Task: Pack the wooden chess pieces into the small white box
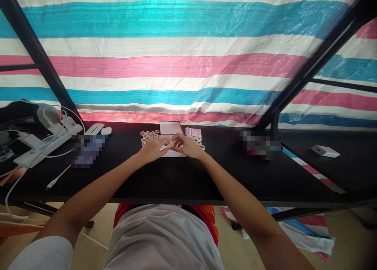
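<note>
Both bare hands meet over the middle of a black tabletop [165, 179], in front of the person's grey shirt [163, 238]. The left hand [151, 149] comes in with its thumb and forefinger curled together, and the right hand [190, 145] faces it, thumb and forefinger bent the same way; between their fingertips they pinch one pale round xiangqi piece [171, 144], though it is small here and partly covered, so its character cannot be read. The piece is above a white sheet or shallow tray [174, 153], which of the two I cannot tell, and just behind it stands a white open box [171, 127]. Beside the left hand, red-marked xiangqi pieces [150, 136] lie in close rows; beside the right hand are dark-marked xiangqi pieces [202, 147], some of them hidden by it, with a pink-printed paper [193, 133] just behind. Farther left on the tabletop are a small white case [106, 131], a blurred-out object [88, 150], a white cable end [57, 179] and a power strip [48, 146] with plugs and tangled cords. Well to the right lie another blurred-out item [260, 144] and, past a striped gap, a white plug adapter [325, 151]. A striped tarpaulin [176, 65] in blue, pink and white hangs behind everything.
</note>
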A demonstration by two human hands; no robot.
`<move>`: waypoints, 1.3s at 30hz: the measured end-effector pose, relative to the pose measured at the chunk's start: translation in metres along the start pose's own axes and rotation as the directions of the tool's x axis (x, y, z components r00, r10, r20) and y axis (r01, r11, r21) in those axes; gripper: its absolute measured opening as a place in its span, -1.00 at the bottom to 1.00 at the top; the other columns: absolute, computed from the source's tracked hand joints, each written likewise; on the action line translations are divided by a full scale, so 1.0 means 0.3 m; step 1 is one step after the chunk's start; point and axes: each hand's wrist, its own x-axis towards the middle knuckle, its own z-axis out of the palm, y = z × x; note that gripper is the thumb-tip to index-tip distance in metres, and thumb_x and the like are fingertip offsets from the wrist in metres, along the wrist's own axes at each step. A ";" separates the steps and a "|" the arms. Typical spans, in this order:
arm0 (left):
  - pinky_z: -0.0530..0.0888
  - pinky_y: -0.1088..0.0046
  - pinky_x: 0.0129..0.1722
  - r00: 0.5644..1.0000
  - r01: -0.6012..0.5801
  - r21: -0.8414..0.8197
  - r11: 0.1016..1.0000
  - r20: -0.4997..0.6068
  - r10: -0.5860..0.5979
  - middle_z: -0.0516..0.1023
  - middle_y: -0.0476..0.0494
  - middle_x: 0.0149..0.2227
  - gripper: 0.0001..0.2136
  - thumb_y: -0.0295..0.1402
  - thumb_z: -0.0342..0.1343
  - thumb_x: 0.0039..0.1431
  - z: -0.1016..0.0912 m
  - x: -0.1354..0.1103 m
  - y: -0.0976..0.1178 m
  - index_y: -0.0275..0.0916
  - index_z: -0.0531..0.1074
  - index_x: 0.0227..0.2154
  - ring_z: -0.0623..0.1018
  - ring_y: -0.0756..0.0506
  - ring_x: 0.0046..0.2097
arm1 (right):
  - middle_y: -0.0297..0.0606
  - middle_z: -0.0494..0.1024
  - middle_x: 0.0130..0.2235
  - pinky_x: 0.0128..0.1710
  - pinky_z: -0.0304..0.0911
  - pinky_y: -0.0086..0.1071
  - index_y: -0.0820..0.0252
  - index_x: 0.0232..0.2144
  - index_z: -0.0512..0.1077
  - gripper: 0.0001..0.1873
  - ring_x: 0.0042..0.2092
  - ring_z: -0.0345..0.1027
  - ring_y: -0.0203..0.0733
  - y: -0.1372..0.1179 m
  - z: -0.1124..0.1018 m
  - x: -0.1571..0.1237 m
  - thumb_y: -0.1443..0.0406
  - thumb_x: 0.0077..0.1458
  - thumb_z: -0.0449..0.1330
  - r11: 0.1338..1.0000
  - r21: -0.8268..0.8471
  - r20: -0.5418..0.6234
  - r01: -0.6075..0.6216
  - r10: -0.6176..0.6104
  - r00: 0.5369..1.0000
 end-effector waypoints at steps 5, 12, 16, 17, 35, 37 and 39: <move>0.40 0.45 -0.26 0.993 0.114 -0.176 0.978 0.009 -0.115 0.50 -0.02 -0.31 -0.89 -0.36 -0.05 0.17 0.001 -0.001 0.009 -0.20 0.35 -0.30 0.50 -0.04 -0.27 | -0.38 0.47 -0.39 -0.33 0.30 -0.40 0.09 -0.30 0.31 -0.80 -0.36 0.40 -0.28 0.001 0.005 -0.002 0.25 -0.04 0.21 0.999 -0.040 -0.014 0.020 -0.021 1.000; 0.41 0.47 -0.29 0.986 0.163 -0.265 0.950 0.022 -0.163 0.51 0.00 -0.30 -0.83 -0.22 0.03 0.16 0.007 0.005 -0.004 -0.19 0.36 -0.29 0.50 -0.03 -0.29 | -0.34 0.49 -0.36 -0.30 0.31 -0.40 0.10 -0.30 0.36 -0.86 -0.35 0.39 -0.28 0.009 0.013 0.003 0.26 0.01 0.17 0.992 -0.103 -0.032 0.068 -0.072 0.997; 0.40 0.44 -0.27 0.989 0.142 -0.160 0.977 -0.005 -0.145 0.52 -0.02 -0.33 -0.85 -0.24 0.05 0.16 -0.001 0.004 0.001 -0.20 0.41 -0.35 0.50 -0.04 -0.30 | -0.31 0.50 -0.35 -0.30 0.29 -0.40 0.13 -0.29 0.41 -0.86 -0.35 0.38 -0.27 0.005 0.009 0.002 0.25 0.05 0.16 0.978 -0.186 -0.006 0.097 -0.100 0.995; 0.39 0.44 -0.27 0.991 0.133 -0.147 0.980 -0.007 -0.136 0.52 -0.03 -0.32 -0.85 -0.24 0.05 0.16 -0.002 0.003 0.002 -0.20 0.42 -0.35 0.49 -0.04 -0.30 | -0.30 0.50 -0.36 -0.30 0.29 -0.41 0.14 -0.29 0.42 -0.86 -0.35 0.38 -0.27 0.004 0.008 0.001 0.25 0.05 0.16 0.973 -0.205 -0.005 0.105 -0.109 0.994; 0.29 0.24 0.04 0.983 0.174 -0.006 0.985 -0.052 -0.174 0.56 -0.07 -0.26 -0.83 -0.28 0.08 0.11 -0.007 0.017 -0.048 -0.19 0.44 -0.26 0.48 -0.14 -0.13 | -0.15 0.49 -0.13 -0.07 0.26 -0.24 0.16 -0.05 0.40 -0.68 -0.09 0.35 -0.13 0.057 0.001 0.009 0.39 0.16 0.03 0.864 -0.478 -0.059 0.159 -0.212 0.976; 0.24 0.21 0.07 0.987 0.160 0.090 0.983 -0.037 -0.157 0.56 -0.08 -0.28 -0.87 -0.29 0.08 0.12 -0.002 0.021 -0.074 -0.21 0.46 -0.33 0.47 -0.15 -0.13 | -0.15 0.49 -0.15 -0.04 0.24 -0.24 0.19 -0.08 0.43 -0.70 -0.09 0.34 -0.13 0.081 -0.008 0.011 0.40 0.17 0.02 0.849 -0.514 -0.030 0.122 -0.160 0.987; 0.23 0.22 0.08 0.988 0.156 0.127 0.980 0.000 -0.157 0.56 -0.08 -0.27 -0.87 -0.30 0.08 0.12 0.007 0.023 -0.094 -0.21 0.47 -0.33 0.47 -0.14 -0.14 | -0.15 0.50 -0.17 -0.04 0.24 -0.27 0.19 -0.12 0.46 -0.70 -0.10 0.35 -0.15 0.094 -0.015 0.012 0.42 0.18 -0.01 0.842 -0.529 0.020 0.106 -0.113 0.993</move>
